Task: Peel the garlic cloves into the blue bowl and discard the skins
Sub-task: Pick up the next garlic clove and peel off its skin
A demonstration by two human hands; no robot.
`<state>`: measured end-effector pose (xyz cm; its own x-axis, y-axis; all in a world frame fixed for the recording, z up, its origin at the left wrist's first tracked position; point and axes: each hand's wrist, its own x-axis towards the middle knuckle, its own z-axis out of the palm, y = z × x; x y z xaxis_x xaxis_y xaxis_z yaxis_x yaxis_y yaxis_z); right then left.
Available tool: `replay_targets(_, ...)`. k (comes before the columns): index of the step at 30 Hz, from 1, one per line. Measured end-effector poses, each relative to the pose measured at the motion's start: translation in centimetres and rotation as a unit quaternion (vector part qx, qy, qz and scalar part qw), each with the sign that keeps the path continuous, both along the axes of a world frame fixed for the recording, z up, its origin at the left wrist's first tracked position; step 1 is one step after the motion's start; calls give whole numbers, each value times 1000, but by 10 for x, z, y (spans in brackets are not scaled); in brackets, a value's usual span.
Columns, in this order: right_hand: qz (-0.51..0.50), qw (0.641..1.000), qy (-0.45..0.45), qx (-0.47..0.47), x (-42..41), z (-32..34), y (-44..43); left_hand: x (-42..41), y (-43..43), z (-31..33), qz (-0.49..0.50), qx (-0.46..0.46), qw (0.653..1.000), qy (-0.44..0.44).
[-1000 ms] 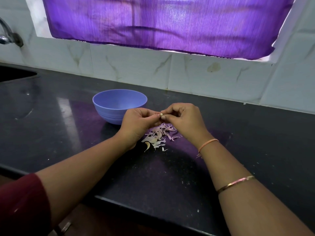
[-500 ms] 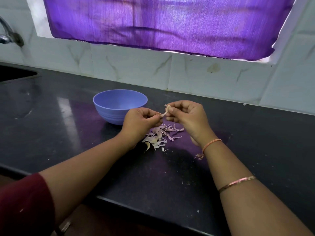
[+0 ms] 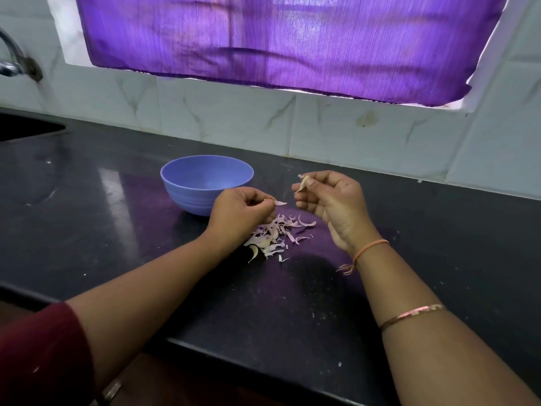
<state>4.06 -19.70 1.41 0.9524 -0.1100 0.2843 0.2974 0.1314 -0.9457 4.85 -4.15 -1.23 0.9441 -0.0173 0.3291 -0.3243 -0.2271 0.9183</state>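
From the head view, your left hand [image 3: 243, 212] sits low over the dark tabletop [image 3: 292, 303], its grip closed in a pinch on a small pale garlic piece [image 3: 279, 203] that pokes out to the right of the fingertips; whether it is clove or skin you cannot tell. Your right hand [image 3: 330, 200] is raised a little farther and to the right, apart from the left one, its grip pinching a curled skin strip [image 3: 303, 183] between thumb and forefinger while the other fingers curl loosely. The blue bowl [image 3: 187, 197] stands upright on the tabletop just left of and beyond your left hand. A skin pile [image 3: 278, 235] lies on the tabletop under and between both hands, near the bowl but not touching it. An orange thread [image 3: 370, 247] circles your right wrist, with a bangle [image 3: 412, 315] nearer on the forearm. A purple curtain [image 3: 292, 39] hangs above the far tiled wall [image 3: 234, 118], and a tap [image 3: 14, 60] shows at the far left
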Motion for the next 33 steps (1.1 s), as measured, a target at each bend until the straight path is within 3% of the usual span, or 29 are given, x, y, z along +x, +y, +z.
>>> replay_targets(9, -5, 974, -43, -223, 2, -8, 6, 1, 0, -1, 20, 19, 999, -32)
replay_targets(21, 23, 980, -25, -196, 1, -8, 9, 0, -1, 2, -20, -45, 998, -40)
replay_targets(33, 34, 974, -23, -224, 1, -7, 7, -3, 1, 4, -14, 0, 999, -45)
